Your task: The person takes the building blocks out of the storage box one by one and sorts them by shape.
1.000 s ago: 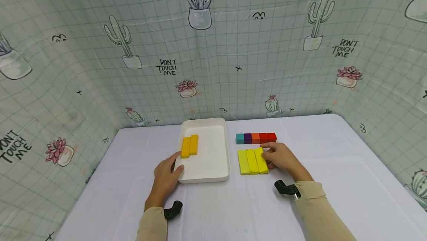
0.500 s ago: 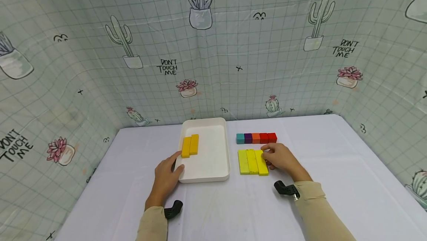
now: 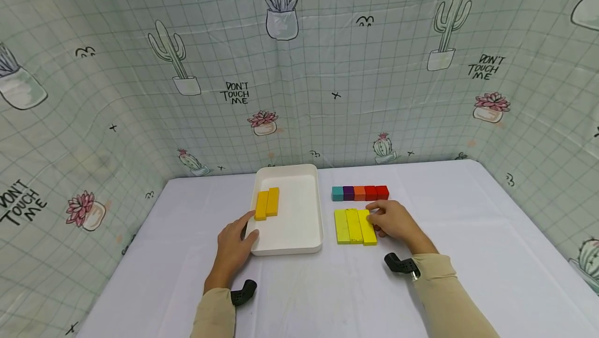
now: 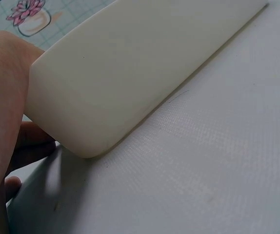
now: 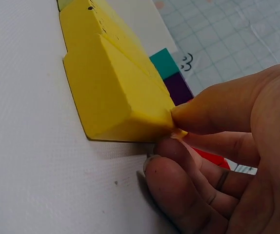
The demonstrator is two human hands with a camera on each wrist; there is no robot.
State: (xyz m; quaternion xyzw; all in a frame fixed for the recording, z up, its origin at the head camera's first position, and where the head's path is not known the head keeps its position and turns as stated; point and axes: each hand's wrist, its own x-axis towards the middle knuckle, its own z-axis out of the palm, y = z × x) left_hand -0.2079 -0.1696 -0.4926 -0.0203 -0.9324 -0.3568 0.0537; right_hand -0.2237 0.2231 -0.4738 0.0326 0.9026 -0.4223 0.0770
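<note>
In the head view my left hand [image 3: 232, 244] holds the near left corner of a white tray [image 3: 299, 244], thumb at the near rim and fingers along the left side. Two orange-yellow blocks [image 3: 273, 202] lie side by side inside it. Right of the tray, three yellow blocks [image 3: 354, 226] lie flat in a touching row. My right hand [image 3: 398, 223] pinches the rightmost yellow block [image 3: 367, 228] at its far right part, thumb and index finger against it. The right wrist view shows these fingertips touching the yellow block [image 5: 115, 97], other fingers curled below.
A touching row of small cubes stands behind the yellow blocks: a teal cube [image 3: 337, 194], a purple cube [image 3: 348, 193], an orange cube [image 3: 359, 193] and two red cubes [image 3: 376, 193]. A cactus-print cloth [image 3: 309, 93] hangs behind the white table [image 3: 299, 307].
The rightmost yellow block has turned and shifted slightly, from slanted to nearly parallel with its neighbours, under my right hand. My left hand and the tray have stayed put.
</note>
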